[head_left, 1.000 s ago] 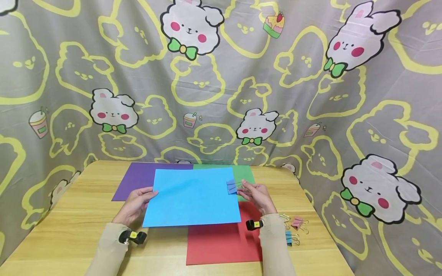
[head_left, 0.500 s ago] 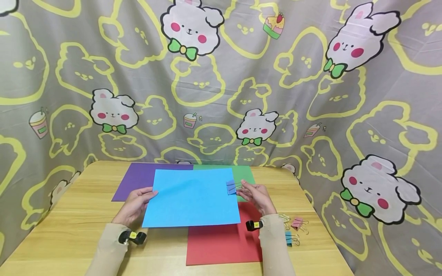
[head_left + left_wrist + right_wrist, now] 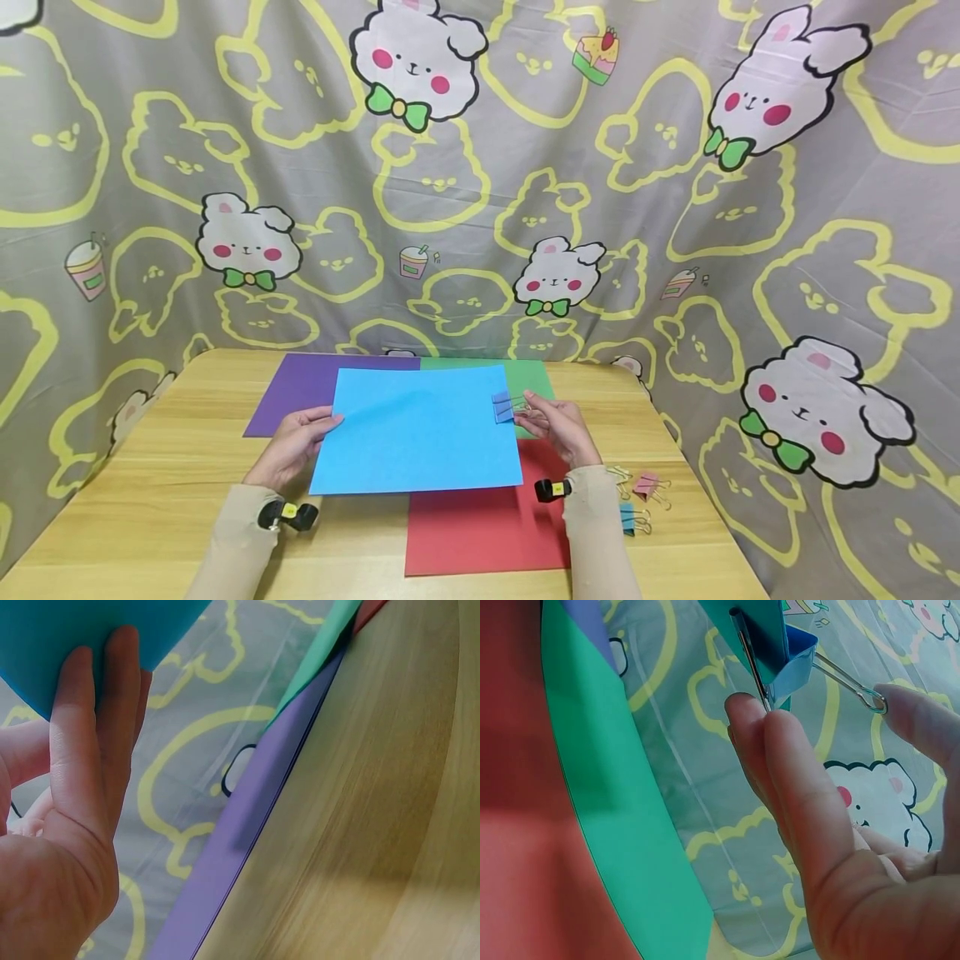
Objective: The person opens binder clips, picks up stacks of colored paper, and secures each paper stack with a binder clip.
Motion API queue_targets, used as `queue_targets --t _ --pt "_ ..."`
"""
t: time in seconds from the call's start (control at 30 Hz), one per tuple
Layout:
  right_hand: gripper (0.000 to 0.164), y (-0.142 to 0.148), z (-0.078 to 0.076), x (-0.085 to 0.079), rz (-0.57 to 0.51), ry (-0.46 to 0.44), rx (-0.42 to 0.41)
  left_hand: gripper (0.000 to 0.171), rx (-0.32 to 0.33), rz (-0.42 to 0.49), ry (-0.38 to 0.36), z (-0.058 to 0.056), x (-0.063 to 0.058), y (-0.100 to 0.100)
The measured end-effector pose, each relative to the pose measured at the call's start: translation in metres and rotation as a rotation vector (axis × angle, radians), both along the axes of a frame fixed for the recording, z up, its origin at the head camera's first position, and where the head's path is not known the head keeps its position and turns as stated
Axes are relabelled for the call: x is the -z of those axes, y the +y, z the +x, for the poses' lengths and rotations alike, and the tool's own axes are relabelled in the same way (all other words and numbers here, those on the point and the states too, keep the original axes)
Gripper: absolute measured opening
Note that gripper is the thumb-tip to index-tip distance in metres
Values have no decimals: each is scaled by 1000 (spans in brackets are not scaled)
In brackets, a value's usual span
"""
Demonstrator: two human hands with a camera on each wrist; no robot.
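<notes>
In the head view a bright blue sheet is held up over the table. My left hand pinches its left edge, thumb on top; the left wrist view shows the straight fingers against its underside. At the sheet's right edge sits a blue binder clip with wire handles, and my right hand holds those handles. From the right wrist, the clip straddles the sheet's edge. One handle's loop meets the thumb tip; the other, lying along the sheet, ends at the fingertips.
Purple, green and red sheets lie on the wooden table. Right of my right forearm are a pink binder clip, a teal one and a yellowish one. A patterned curtain hangs behind.
</notes>
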State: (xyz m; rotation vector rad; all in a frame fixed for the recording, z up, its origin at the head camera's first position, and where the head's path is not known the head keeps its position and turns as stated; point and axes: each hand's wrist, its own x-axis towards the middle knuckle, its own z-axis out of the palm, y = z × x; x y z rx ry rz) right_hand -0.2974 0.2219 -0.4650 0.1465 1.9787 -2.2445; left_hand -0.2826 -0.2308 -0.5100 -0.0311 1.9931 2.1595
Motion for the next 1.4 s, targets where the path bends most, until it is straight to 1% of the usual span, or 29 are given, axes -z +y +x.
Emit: queue_targets --t 0.1,0.23,0.33,0.47,0.53,0.6,0.7,0.8,0.9,1.1,1.4 --pt "44 0 0 0 14 -2 -4 70 -2 -5 0 0 0 0" --pt "59 0 0 1 34 -3 -10 69 0 -13 2 0 0 0" --pt "64 0 -1 3 40 -4 -10 69 3 -12 4 0 0 0" --pt "61 -1 -2 5 59 -7 -5 69 4 -10 6 0 0 0" --pt "52 -1 -2 4 66 -10 -4 68 5 -14 6 -1 0 0" --pt "50 -2 -1 4 70 -12 -7 68 6 -17 6 -1 0 0" --pt "54 -2 -1 3 73 -7 -20 68 13 -14 2 -1 -1 1" --pt "69 -2 0 2 80 -1 -36 67 16 -6 -2 -1 -2 1" --pt "72 -2 0 2 84 -3 -37 67 22 -3 -6 0 -2 1" --pt "74 -2 0 2 82 -7 -34 68 31 1 -1 0 -3 0" --pt "68 -3 0 3 86 -4 -46 68 21 -18 -3 2 -6 1"
